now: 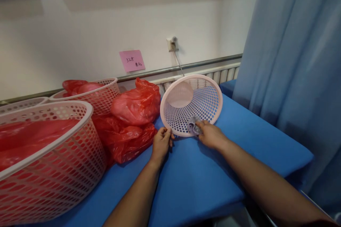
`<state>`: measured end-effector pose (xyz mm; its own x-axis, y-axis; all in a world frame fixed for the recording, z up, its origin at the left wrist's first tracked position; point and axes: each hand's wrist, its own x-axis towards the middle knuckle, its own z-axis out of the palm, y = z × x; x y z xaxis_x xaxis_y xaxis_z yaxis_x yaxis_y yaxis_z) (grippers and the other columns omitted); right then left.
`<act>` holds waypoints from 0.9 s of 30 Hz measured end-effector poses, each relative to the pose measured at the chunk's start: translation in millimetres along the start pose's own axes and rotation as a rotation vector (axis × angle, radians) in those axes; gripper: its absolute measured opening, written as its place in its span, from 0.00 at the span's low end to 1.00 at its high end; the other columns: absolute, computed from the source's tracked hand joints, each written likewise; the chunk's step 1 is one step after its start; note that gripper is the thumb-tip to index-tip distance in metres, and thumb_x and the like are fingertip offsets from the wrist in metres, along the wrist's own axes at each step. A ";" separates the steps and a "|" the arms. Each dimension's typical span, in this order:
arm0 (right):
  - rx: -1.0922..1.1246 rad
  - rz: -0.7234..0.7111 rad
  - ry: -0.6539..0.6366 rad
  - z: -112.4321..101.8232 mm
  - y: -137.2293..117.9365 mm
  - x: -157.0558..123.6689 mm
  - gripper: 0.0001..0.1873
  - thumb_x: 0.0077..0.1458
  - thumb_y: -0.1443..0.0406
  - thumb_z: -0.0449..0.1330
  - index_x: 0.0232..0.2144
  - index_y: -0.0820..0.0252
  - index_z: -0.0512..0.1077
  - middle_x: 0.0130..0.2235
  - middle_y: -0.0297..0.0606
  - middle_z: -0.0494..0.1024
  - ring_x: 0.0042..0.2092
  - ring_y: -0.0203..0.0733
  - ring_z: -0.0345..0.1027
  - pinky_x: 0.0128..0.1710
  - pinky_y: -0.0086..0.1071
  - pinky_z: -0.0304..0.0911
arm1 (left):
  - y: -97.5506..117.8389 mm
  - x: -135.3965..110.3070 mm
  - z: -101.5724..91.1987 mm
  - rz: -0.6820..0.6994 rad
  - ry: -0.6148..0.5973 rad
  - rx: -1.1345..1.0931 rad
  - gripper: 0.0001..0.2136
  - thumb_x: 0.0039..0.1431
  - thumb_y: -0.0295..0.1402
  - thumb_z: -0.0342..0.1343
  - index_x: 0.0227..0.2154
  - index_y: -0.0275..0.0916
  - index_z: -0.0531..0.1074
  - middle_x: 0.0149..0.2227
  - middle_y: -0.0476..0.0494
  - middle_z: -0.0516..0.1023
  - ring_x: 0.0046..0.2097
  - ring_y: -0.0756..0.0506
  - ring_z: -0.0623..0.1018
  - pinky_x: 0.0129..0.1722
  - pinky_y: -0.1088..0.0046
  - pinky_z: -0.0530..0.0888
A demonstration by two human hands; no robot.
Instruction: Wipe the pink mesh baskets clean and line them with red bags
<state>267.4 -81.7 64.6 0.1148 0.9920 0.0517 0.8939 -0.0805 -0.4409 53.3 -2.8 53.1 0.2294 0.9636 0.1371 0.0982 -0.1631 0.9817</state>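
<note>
A pink perforated plastic basket [183,95] lies tipped on its side on the blue table [202,181], its opening turned toward me. My left hand [160,144] grips the lower left of its rim. My right hand [211,134] is closed on a small grey cloth [193,125] and presses it against the basket's inner wall near the lower rim.
Two red plastic bags [133,117] lie left of the basket. Further left stand three more pink baskets [48,156], two of them lined with red bags. A blue curtain [293,60] hangs at the right. A pink note [132,60] and a wall socket [172,44] are on the wall behind.
</note>
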 end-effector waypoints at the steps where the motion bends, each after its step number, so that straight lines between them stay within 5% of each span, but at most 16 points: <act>1: 0.048 -0.081 -0.026 4.7 -4.6 -0.4 0.35 0.56 0.68 0.58 0.66 0.55 0.63 0.62 0.47 0.69 0.57 0.48 0.70 0.58 0.38 0.63 | 0.4 -0.4 0.2 0.000 0.005 -0.007 0.17 0.57 0.49 0.57 0.29 0.40 0.65 0.20 0.56 0.71 0.14 0.56 0.63 0.12 0.81 0.62; 5: 0.131 -0.256 -0.071 13.6 -11.9 -0.7 0.38 0.55 0.67 0.60 0.68 0.53 0.61 0.68 0.45 0.61 0.62 0.48 0.66 0.62 0.37 0.59 | 1.4 -0.5 -0.9 -0.012 0.018 -0.037 0.19 0.57 0.51 0.57 0.29 0.40 0.64 0.19 0.57 0.69 0.14 0.55 0.64 0.11 0.80 0.62; 10: -0.124 0.112 0.060 -6.0 8.5 2.8 0.31 0.57 0.69 0.56 0.64 0.57 0.65 0.57 0.51 0.71 0.49 0.50 0.75 0.50 0.39 0.66 | 1.7 4.0 -4.5 -0.009 0.045 -0.062 0.20 0.55 0.52 0.60 0.28 0.39 0.64 0.22 0.55 0.72 0.16 0.56 0.66 0.13 0.83 0.60; 13: -0.148 0.185 0.135 -13.2 14.3 3.9 0.32 0.58 0.66 0.56 0.65 0.58 0.63 0.58 0.52 0.70 0.49 0.50 0.74 0.49 0.39 0.66 | 2.8 5.2 -6.5 0.001 0.038 -0.069 0.20 0.57 0.51 0.59 0.30 0.39 0.64 0.23 0.56 0.71 0.17 0.57 0.67 0.15 0.83 0.61; 22: 0.059 0.007 0.008 6.8 7.0 9.0 0.36 0.56 0.67 0.58 0.66 0.59 0.62 0.61 0.49 0.68 0.59 0.50 0.68 0.59 0.37 0.61 | -7.6 -9.3 8.4 -0.122 -0.282 0.019 0.20 0.53 0.50 0.62 0.36 0.37 0.70 0.21 0.53 0.75 0.14 0.55 0.65 0.13 0.80 0.61; 27: 0.161 -0.163 -0.002 14.5 -0.6 8.2 0.36 0.57 0.65 0.58 0.67 0.59 0.61 0.63 0.46 0.68 0.62 0.47 0.64 0.63 0.35 0.58 | -16.2 -7.5 13.4 -0.119 -0.279 0.080 0.19 0.51 0.50 0.62 0.29 0.36 0.70 0.19 0.51 0.74 0.13 0.55 0.65 0.12 0.80 0.59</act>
<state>261.6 -72.1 52.2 -0.0262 0.9908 0.1325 0.8198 0.0971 -0.5644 63.0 -10.2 34.4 0.4673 0.8836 -0.0302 0.2132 -0.0795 0.9738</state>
